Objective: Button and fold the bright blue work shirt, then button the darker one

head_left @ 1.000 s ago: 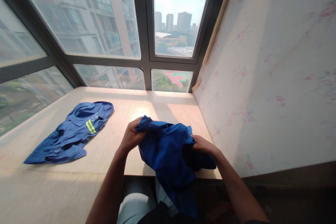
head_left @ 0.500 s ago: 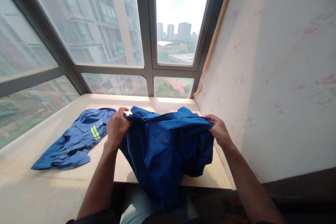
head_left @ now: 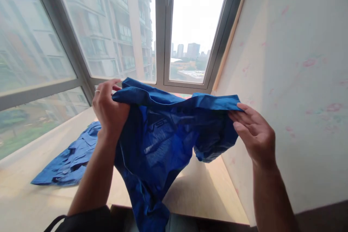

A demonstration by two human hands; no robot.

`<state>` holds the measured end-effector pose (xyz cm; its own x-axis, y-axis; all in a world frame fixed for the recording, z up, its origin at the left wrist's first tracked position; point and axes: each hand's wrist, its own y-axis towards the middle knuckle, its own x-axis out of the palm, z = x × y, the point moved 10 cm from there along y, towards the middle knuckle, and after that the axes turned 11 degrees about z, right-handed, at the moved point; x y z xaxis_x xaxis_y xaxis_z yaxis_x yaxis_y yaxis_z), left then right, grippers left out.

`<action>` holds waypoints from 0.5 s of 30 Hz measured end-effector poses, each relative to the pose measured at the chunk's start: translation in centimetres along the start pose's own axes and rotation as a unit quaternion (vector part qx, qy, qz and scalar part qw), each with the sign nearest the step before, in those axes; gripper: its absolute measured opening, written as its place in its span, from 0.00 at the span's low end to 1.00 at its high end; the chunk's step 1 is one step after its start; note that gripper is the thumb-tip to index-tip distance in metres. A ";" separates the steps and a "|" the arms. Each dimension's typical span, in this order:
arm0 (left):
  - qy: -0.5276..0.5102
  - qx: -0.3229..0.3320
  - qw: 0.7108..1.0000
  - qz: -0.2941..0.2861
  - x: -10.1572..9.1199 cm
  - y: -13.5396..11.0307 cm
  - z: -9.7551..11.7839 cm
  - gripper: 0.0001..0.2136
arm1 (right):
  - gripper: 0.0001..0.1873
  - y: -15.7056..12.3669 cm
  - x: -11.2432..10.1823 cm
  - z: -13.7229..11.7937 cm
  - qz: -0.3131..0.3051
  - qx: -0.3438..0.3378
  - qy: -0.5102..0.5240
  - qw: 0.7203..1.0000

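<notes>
A blue work jacket (head_left: 168, 134) hangs in folds between my two hands, lifted above the pale wooden ledge, with dark lettering showing on the cloth. Its upper edge runs almost level from one hand to the other, and the lower part drops past the ledge's front edge. My left hand (head_left: 111, 110), with a ring on one finger, grips the left end of that edge. At the right end my right hand (head_left: 254, 134) holds the cloth by its fingers, the thumb lower down. Some fingertips are hidden by the fabric.
A second blue garment (head_left: 73, 159) lies on the ledge (head_left: 190, 192) at the left, partly behind my left forearm. Tall windows in grey frames (head_left: 163, 25) stand at the back and left. A flower-patterned wall (head_left: 293, 79) bounds the right side.
Both hands have risen with the jacket, bringing its upper edge higher, and have spread further apart. The camera view has tilted up slightly. My left arm now covers more of the second garment.
</notes>
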<state>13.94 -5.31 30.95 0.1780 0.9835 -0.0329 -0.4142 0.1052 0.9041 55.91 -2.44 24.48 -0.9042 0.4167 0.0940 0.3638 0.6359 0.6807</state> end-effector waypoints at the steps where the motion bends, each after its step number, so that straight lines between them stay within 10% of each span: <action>1: -0.008 0.002 1.000 0.029 -1.1 0.5 0.6 0.16 | 0.29 -0.1 -1.0 -2.0 0.033 -0.043 -0.023 0.998; 6: -0.097 0.007 0.988 0.119 -4.8 1.9 2.6 0.17 | 0.28 0.0 -4.5 -8.6 0.203 -0.221 -0.079 0.951; 11: -0.159 0.036 0.963 0.215 -7.5 3.4 3.3 0.15 | 0.41 1.1 -1.8 -10.6 0.100 -0.324 -0.056 0.939; 15: -0.120 0.010 0.980 0.156 -4.3 4.8 1.6 0.17 | 0.44 2.1 1.3 -9.6 0.036 -0.331 -0.083 0.939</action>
<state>12.58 -9.26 36.11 0.2522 0.9038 0.3459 -0.4651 -0.2002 0.8623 53.33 -6.76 32.98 -0.8153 0.5736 0.0792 0.1531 0.0817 0.9848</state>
